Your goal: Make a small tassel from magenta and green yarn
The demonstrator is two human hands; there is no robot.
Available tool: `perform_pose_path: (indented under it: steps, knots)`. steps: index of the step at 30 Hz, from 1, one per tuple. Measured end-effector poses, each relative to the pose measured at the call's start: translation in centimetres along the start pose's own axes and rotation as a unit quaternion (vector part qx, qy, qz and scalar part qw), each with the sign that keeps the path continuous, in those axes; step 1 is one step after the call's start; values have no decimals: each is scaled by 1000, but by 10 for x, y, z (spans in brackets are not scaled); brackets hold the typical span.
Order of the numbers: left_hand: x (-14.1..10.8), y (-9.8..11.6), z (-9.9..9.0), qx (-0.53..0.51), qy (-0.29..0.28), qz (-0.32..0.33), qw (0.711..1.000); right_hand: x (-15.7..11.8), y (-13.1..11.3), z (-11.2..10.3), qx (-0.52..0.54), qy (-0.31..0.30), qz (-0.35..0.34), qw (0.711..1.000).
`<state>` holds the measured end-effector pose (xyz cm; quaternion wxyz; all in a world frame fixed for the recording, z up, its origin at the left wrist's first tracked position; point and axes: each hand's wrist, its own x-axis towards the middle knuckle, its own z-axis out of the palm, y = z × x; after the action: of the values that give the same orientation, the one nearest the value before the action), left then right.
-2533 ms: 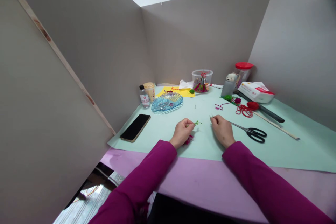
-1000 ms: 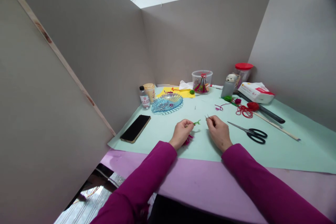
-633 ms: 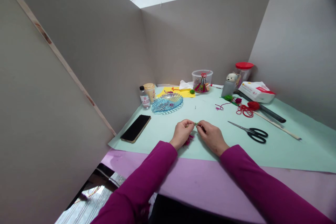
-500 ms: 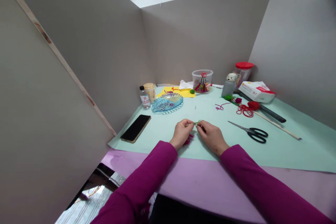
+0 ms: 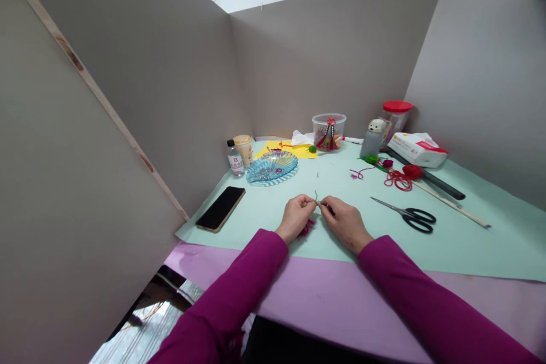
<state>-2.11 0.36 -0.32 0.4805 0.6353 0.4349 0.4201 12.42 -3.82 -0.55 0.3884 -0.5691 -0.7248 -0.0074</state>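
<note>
The left hand (image 5: 295, 218) and the right hand (image 5: 345, 224) pinch, fingers close together, one thin green cord (image 5: 316, 199), its short end standing up.

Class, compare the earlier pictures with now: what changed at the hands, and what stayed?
The right hand moved left from beside the scissors, and its fingers now take the green cord the left hand pinches. The left hand, scissors, phone and blue glass dish stayed put.
</note>
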Motion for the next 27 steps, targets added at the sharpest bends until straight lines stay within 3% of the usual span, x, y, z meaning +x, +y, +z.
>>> perform_pose_path:
  steps: [27]
  knots:
    - [0, 1, -1, 17, -3, 25, 1000, 0, 0, 0, -19, -16, 0, 1000]
